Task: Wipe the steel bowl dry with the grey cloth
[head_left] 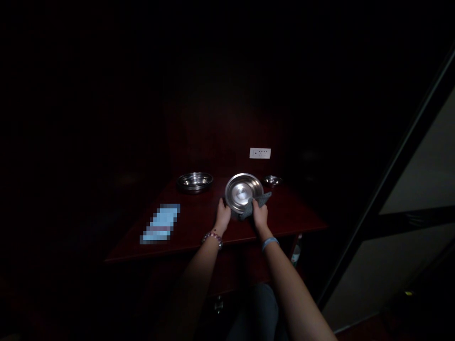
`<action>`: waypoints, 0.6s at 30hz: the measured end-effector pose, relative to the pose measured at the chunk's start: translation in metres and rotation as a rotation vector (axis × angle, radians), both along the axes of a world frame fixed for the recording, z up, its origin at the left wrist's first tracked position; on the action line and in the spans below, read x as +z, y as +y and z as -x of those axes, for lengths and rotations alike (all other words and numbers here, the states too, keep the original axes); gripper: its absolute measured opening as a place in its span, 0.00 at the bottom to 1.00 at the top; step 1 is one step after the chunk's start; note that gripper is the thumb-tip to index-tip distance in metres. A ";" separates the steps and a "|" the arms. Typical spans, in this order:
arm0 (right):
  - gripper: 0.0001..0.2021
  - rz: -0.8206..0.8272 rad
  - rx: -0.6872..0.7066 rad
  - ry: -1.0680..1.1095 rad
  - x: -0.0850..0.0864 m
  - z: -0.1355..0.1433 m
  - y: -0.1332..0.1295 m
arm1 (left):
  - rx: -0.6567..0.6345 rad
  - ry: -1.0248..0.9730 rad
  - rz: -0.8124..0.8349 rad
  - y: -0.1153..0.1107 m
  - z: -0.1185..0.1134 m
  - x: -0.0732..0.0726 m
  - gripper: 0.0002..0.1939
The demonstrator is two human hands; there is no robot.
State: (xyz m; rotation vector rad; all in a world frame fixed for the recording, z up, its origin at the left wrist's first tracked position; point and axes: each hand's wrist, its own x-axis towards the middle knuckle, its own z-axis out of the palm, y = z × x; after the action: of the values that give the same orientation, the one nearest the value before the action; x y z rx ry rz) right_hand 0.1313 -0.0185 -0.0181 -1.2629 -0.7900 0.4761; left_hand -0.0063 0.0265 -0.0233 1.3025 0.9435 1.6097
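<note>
A shiny metal bowl (241, 192) is held tilted above the dark red table (202, 227), its inside facing me. My left hand (223, 215) is closed on the bowl's lower left rim. My right hand (259, 214) is closed on a grey cloth (246, 211), which lies against the bowl's lower right rim with one corner sticking out to the right. Another metal bowl or a stack of them (195, 181) rests on the table to the back left. A small metal bowl (272, 180) stands at the back right, just beyond the held bowl.
A blurred light-blue flat item (161, 223) lies on the table's left side. A white socket panel (260, 153) is on the back wall. Below the table's right edge stands a bottle (296, 251). A dark-framed pale panel (412, 184) slants along the right.
</note>
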 end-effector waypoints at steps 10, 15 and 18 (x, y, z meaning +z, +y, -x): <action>0.17 -0.004 0.020 0.003 -0.002 -0.001 0.003 | 0.010 0.007 0.003 -0.007 0.000 0.006 0.11; 0.16 -0.017 0.019 0.003 -0.005 -0.002 0.005 | 0.007 0.017 0.003 -0.008 -0.001 0.008 0.13; 0.16 -0.030 0.022 0.018 -0.005 -0.002 0.005 | 0.009 0.022 -0.006 -0.006 -0.001 0.005 0.13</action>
State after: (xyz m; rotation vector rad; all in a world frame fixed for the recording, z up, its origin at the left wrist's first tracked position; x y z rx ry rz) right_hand 0.1329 -0.0138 -0.0232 -1.2222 -0.7939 0.4907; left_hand -0.0053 0.0209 -0.0181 1.3243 0.9602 1.6088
